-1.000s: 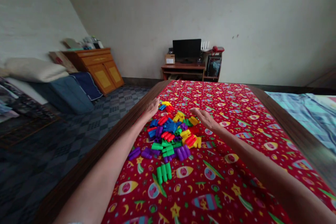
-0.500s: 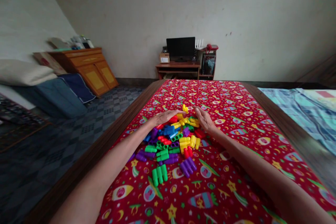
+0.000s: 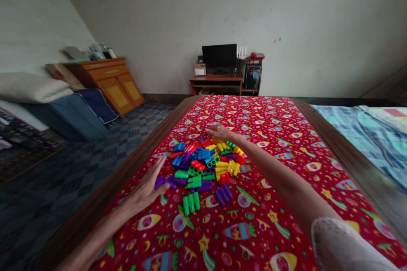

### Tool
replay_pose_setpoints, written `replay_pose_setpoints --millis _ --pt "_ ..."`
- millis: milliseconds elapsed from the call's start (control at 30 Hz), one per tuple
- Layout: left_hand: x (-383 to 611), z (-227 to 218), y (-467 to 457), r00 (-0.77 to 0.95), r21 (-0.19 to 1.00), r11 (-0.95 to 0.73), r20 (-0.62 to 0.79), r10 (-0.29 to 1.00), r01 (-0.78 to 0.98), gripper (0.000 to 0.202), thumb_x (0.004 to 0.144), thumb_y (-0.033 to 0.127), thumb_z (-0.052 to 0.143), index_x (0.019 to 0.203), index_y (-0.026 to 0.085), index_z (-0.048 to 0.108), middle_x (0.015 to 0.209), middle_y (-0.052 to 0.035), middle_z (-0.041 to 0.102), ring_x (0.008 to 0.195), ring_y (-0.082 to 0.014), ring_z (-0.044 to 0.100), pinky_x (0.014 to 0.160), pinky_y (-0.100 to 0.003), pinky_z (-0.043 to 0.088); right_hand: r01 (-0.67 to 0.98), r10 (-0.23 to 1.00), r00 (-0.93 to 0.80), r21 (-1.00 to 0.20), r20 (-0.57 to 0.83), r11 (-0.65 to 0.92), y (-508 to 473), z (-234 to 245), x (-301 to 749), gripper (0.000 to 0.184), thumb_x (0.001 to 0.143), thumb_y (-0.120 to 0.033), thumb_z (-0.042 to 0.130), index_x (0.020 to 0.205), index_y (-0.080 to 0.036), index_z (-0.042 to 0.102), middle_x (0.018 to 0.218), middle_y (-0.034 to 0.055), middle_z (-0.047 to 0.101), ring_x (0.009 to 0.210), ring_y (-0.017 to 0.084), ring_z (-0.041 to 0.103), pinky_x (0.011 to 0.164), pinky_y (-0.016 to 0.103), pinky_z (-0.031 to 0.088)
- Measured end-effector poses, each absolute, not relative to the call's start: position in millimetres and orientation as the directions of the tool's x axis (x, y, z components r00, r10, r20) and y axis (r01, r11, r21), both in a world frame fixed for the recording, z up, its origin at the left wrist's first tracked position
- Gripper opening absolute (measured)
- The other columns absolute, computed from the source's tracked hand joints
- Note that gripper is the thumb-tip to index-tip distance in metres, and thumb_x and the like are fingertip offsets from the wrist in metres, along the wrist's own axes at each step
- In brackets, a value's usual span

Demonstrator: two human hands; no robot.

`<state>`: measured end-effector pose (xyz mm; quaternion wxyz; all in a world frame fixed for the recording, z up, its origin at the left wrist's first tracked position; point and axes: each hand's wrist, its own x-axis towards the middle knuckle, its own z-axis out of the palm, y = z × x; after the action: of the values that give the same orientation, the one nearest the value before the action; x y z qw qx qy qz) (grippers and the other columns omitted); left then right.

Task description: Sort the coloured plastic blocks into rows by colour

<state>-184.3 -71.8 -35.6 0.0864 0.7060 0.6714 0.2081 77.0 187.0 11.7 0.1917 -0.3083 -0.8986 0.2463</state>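
1. Gathering looks to be the step in hand: a pile of plastic blocks (image 3: 203,163) is found on the red cloth (image 3: 270,127), nearer the table's left edge (image 3: 127,169) than its right, about midway along.
2. The left hand (image 3: 148,188) is laid flat, palm down, with fingers spread at the pile's near-left side. Its fingertips are set against a purple block (image 3: 160,181), and nothing is pinched.
3. The right hand (image 3: 221,132) is reached over the pile's far side, fingers loosely spread above yellow blocks. Whether one is gripped cannot be told.
4. Judged best: both palms are to be kept low on the cloth and drawn inward together, so that no blocks are flicked over the nearby left edge.
5. Strays are to be taken in too: a green block (image 3: 190,203) and a purple cluster (image 3: 223,194) are seen just apart from the pile on its near side.
6. Hidden: whatever is under the right palm. Cut off: the left forearm at the bottom border. A white sleeve (image 3: 340,245) at the right elbow is blurred. Blocks in the pile's middle are too jumbled to be counted.
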Motion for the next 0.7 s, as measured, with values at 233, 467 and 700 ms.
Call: replay_pose_setpoints --millis 233,467,700 --pt "-135 -49 -33 0.145 0.472 -0.221 0.193 0.971 0.853 0.144 0.039 0.062 0.089 0.155 0.031 0.01 0.163 -0.0149 0.003 0.146 -0.0453 0.012 0.114 -0.059 0.027 0.361 0.52 -0.837 -0.543 0.169 0.758 162 4 104 0.046 0.095 -0.048 0.043 0.074 -0.015 0.068 0.061 -0.0004 0.057 0.058 0.011 0.047 0.06 0.023 0.037" --pt "-60 -25 31 0.313 0.674 -0.363 0.201 0.928 0.644 0.132 0.051 0.078 0.074 0.155 0.025 0.013 0.162 -0.0161 0.011 0.148 -0.038 0.01 0.12 -0.051 0.016 0.411 0.645 -0.731 -0.612 0.223 0.676 140 5 188 0.057 0.092 -0.06 0.035 0.076 -0.016 0.067 0.065 0.0014 0.06 0.06 0.014 0.052 0.059 0.024 0.039" --pt "-16 2 54 0.398 0.708 -0.489 0.309 0.864 0.51 0.098 0.078 0.084 0.034 0.152 0.021 0.028 0.159 -0.0117 0.027 0.148 -0.0316 0.019 0.12 -0.043 0.019 0.521 0.893 -0.345 -0.733 0.29 0.439 125 -1 262 0.061 0.087 -0.067 0.039 0.084 -0.016 0.073 0.067 0.0051 0.067 0.077 0.026 0.063 0.066 0.031 0.047"
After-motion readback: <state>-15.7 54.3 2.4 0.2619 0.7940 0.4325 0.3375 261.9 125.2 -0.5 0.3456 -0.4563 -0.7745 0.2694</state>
